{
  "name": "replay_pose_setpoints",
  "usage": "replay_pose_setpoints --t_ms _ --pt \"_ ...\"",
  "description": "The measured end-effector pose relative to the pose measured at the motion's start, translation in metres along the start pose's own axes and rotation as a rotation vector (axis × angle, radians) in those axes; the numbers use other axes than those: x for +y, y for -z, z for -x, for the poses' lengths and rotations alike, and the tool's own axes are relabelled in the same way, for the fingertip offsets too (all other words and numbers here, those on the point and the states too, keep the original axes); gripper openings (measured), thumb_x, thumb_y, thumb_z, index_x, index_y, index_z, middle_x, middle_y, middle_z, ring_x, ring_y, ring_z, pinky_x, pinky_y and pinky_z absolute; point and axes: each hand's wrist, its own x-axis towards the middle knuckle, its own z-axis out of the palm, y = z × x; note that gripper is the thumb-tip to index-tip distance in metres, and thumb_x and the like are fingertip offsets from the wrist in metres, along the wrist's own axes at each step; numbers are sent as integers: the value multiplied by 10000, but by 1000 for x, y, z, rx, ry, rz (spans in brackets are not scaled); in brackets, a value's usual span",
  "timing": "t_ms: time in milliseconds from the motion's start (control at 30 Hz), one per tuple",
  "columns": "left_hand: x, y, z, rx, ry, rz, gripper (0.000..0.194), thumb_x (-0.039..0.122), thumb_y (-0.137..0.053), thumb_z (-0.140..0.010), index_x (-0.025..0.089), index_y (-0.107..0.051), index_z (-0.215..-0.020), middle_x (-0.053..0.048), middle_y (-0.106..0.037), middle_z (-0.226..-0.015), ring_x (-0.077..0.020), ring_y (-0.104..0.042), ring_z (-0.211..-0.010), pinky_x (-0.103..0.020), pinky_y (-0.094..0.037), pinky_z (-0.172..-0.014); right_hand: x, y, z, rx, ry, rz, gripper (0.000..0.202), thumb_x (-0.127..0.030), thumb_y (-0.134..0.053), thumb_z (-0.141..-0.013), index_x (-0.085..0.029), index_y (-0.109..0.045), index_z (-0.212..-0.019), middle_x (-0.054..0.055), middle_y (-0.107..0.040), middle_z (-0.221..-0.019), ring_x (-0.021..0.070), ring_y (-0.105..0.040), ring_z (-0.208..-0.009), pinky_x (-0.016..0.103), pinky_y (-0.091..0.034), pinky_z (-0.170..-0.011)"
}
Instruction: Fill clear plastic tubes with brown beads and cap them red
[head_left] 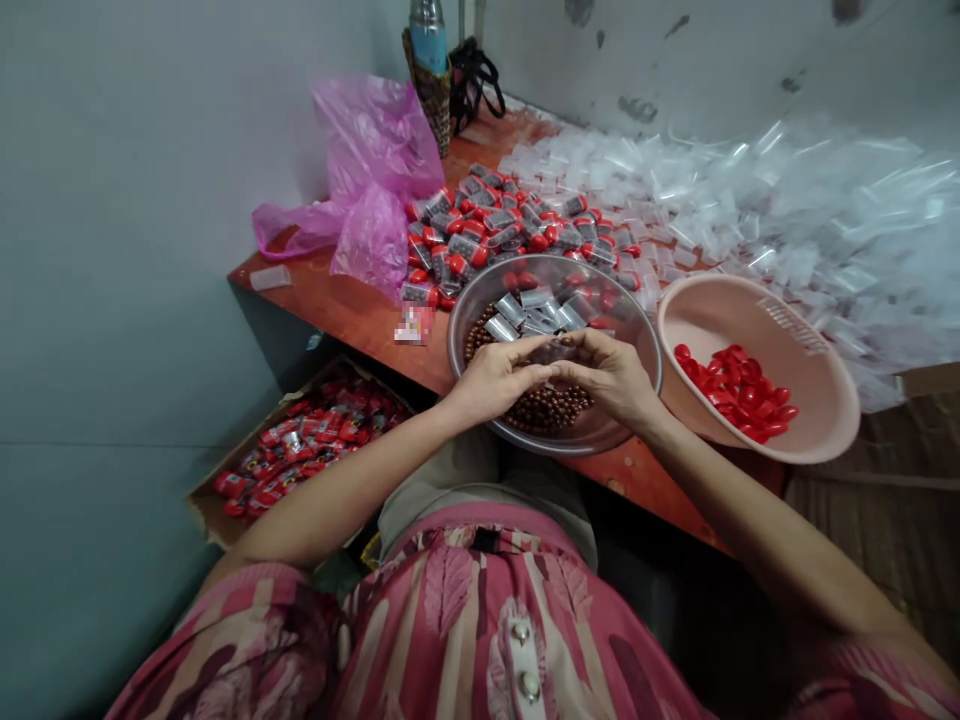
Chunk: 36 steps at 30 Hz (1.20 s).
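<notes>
My left hand [495, 380] and my right hand [611, 375] meet fingertip to fingertip above a see-through bowl [525, 442]. Thumbs and fingers of both are closed around what looks like a clear plastic tube [553, 352], mostly covered by the fingers. A small brown spot, perhaps a bead, shows at my right fingertips. Inside the bowl lie strands or heaps of brown beads [544, 410] and several clear tubes [510, 308], the tubes towards the back. Behind the bowl is a pile of filled tubes with red caps [480, 235].
A pink basin [832, 400] with red caps [739, 390] stands to the right. Empty clear tubes [750, 210] heap at the back right. A pink plastic bag [375, 170] and a bottle [429, 45] are behind left. Below left sits a box of red packets [315, 435].
</notes>
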Motion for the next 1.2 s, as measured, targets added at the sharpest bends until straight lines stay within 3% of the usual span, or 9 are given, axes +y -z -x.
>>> replay_pose_setpoints --t_ms 100,233,400,600,833,1000,1067,1100,1200 --pt "-3 -1 -6 -39 132 362 459 303 -702 -757 159 -676 -1192 -87 -716 -1175 -237 -694 -1023 -360 -580 -866 -10 13 5 -28 54 213 435 -491 -750 -732 -186 -672 -1033 42 -727 -841 177 -678 -703 329 -575 -685" --pt "-2 1 -10 -81 198 493 463 323 -819 -644 152 -723 -1063 -95 -736 -1098 -230 -710 -955 -357 -581 -847 -25 37 7 -81 244 469 479 -425 -696 -812 -202 -615 -1228 83 -718 -1075 193 -694 -851 328 -557 -773" --pt "0 -1 -12 -157 222 426 465 371 -830 -617 148 -739 -1015 -91 -744 -1048 -224 -709 -898 -377 -573 -847 -37 47 0 -326 475 632 288 -337 -598 -906 -219 -642 -1165 64 -695 -1085 182 -661 -945 320 -520 -868" --pt "4 2 -8 -210 135 7 349 371 -742 -715 195 -760 -1015 -48 -760 -1015 -251 -692 -957 -361 -543 -892 -32 40 12 -364 531 734 188 -249 -577 -913 -150 -650 -1055 98 -686 -981 174 -649 -874 275 -513 -797" --pt "7 3 -10 -222 92 -211 312 391 -716 -754 232 -768 -1017 -36 -770 -1029 -261 -693 -1005 -347 -515 -944 -3 34 32 -166 492 613 99 -258 -619 -892 -171 -628 -938 58 -713 -920 149 -662 -841 260 -519 -769" --pt "5 4 -7 -157 120 -212 336 417 -717 -770 228 -751 -1046 -43 -769 -1021 -260 -695 -987 -338 -526 -913 -11 43 56 -152 278 494 204 -388 -664 -860 -216 -656 -968 3 -734 -895 137 -677 -780 257 -534 -755" --pt "4 4 -5 -85 113 -179 370 435 -713 -776 223 -736 -1077 -50 -764 -1038 -260 -696 -973 -342 -537 -893 -15 62 62 -127 174 548 268 -442 -651 -858 -263 -660 -1058 -22 -743 -937 142 -688 -818 267 -543 -779" --pt "4 4 -4 -69 99 -178 366 436 -711 -779 224 -735 -1076 -51 -763 -1043 -258 -696 -969 -341 -539 -894 -14 76 62 -34 126 611 290 -460 -629 -868 -274 -662 -1087 -23 -746 -954 146 -692 -833 271 -543 -784" --pt "5 3 -2 -94 52 -227 306 415 -696 -797 246 -747 -1047 -37 -760 -1060 -250 -694 -989 -337 -527 -937 3 140 52 423 -6 847 295 -407 -542 -919 -192 -701 -1043 69 -749 -971 199 -690 -854 322 -525 -804"
